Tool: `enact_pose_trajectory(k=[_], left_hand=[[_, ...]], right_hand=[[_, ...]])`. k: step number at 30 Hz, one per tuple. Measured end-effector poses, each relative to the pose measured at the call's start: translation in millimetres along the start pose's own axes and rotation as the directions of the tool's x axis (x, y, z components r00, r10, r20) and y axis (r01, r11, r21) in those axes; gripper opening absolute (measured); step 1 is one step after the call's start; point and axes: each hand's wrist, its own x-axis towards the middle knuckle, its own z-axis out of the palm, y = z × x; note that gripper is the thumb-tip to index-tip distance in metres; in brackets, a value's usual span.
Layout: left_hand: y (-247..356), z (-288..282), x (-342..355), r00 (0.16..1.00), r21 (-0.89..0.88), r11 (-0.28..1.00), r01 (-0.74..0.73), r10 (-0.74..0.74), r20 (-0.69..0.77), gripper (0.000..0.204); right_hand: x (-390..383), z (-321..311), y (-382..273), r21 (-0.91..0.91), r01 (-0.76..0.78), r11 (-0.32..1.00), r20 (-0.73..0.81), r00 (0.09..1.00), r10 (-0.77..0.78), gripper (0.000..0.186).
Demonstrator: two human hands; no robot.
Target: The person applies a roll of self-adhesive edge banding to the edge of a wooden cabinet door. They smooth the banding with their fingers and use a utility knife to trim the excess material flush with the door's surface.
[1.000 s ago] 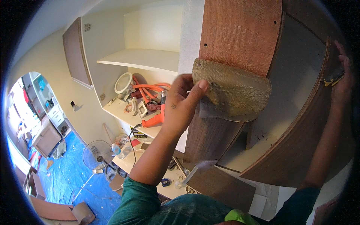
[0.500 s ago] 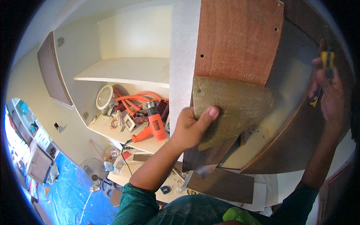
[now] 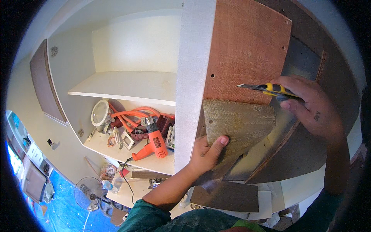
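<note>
My left hand (image 3: 206, 155) grips the left lower edge of a peeled-back, greyish-brown laminate sheet (image 3: 241, 120), its thumb pressed on the face and its fingers behind. The sheet hangs folded down below a reddish-brown bare wood panel (image 3: 247, 50) that has several small holes. In my right hand (image 3: 313, 104) is a yellow and black utility knife (image 3: 275, 89) with its blade out. The blade points left across the wood panel, just above the top edge of the laminate sheet; whether it touches cannot be made out.
Left of the panel stands a white open cabinet; on its lower shelf (image 3: 104, 145) lie an orange heat gun (image 3: 156, 143), orange hoses (image 3: 135, 113) and a round white lamp (image 3: 101, 114). A fan (image 3: 89, 193) stands at lower left. A dark board (image 3: 226, 196) lies below the panel.
My right hand has brought the utility knife in from the far right to over the wood panel. My left hand still holds the laminate sheet; the view has shifted slightly.
</note>
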Motion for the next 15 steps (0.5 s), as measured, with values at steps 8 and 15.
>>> enact_pose_trajectory(k=[8,15], left_hand=[[7,-2,1,0.994,0.034,0.993,-0.110,0.109,0.029,0.038],[7,-3,1,0.990,0.064,0.989,-0.132,0.128,0.057,0.036]], right_hand=[[40,17,-18,-0.141,0.214,0.967,0.099,0.974,-0.202,0.036],[56,30,-13,-0.211,0.283,0.935,0.142,0.956,-0.257,0.039]])
